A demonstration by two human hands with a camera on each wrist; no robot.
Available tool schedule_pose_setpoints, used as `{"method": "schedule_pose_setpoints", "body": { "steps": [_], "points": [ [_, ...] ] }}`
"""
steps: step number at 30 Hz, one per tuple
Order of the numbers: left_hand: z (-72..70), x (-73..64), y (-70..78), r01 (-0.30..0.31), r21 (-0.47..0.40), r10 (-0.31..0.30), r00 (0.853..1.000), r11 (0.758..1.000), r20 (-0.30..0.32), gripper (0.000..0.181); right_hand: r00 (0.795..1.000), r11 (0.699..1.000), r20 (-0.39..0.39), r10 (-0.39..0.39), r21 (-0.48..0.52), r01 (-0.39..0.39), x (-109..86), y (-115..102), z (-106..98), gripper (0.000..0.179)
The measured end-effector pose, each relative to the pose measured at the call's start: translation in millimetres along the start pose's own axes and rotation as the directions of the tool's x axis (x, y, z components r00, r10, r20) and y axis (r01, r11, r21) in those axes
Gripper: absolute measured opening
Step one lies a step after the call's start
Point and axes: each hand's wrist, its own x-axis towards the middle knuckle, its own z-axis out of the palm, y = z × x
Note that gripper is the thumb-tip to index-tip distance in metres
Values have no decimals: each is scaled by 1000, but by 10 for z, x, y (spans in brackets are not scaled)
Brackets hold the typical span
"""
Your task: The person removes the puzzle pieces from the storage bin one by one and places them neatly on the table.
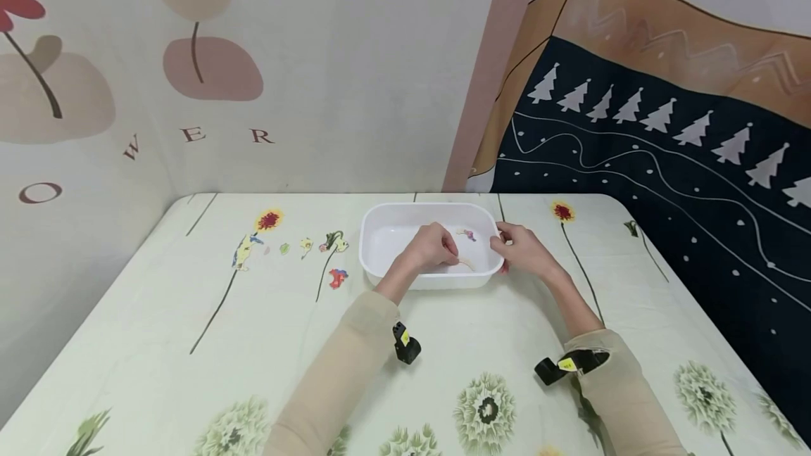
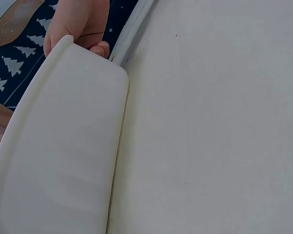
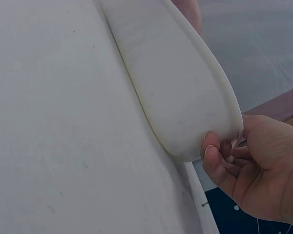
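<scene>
flowered counter (image 1: 494, 333): right hand (image 1: 522, 248) grip clamped on the white tray (image 1: 437, 281); left hand (image 1: 434, 245) grip at a pale strip (image 1: 467, 264), hold unclear. pinch lightly, tray steady.

I count one white tub (image 1: 446, 281) mid-frame, at least two small pieces (image 1: 469, 235) inside it, and at least four coloured scraps (image 1: 338, 278) left of centre on one bench (image 1: 481, 333). I have two sets of fingers (image 1: 451, 252) at the tub, two black wrist cameras (image 1: 407, 348) below; four printed letters (image 1: 193, 134) sit upper left.
</scene>
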Motion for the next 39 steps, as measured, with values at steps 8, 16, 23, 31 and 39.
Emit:
{"method": "schedule_pose_setpoints", "body": {
  "steps": [8,16,23,31,39],
  "points": [
    [-11,-27,6,1,7,-1,1000,1000,-2,9,1000,1000,5,4,-2,-4,-8,-26,-13,41],
    [-14,-25,4,-31,-50,31,999,998,7,5,1000,1000,6,-10,12,10,-3,1,-12,39],
    [-3,-10,-7,-24,-164,22,1000,986,-10,12,1000,1000,3,-14,7,14,-9,0,-13,33],
    [-30,-9,-8,-30,-267,18,999,963,-47,16,1000,1000,7,-13,8,13,-1,-1,-13,37],
    [-56,-19,-3,10,-342,-22,999,940,-29,15,1000,1000,13,3,7,-3,-3,-12,-15,40]
  ]
}}
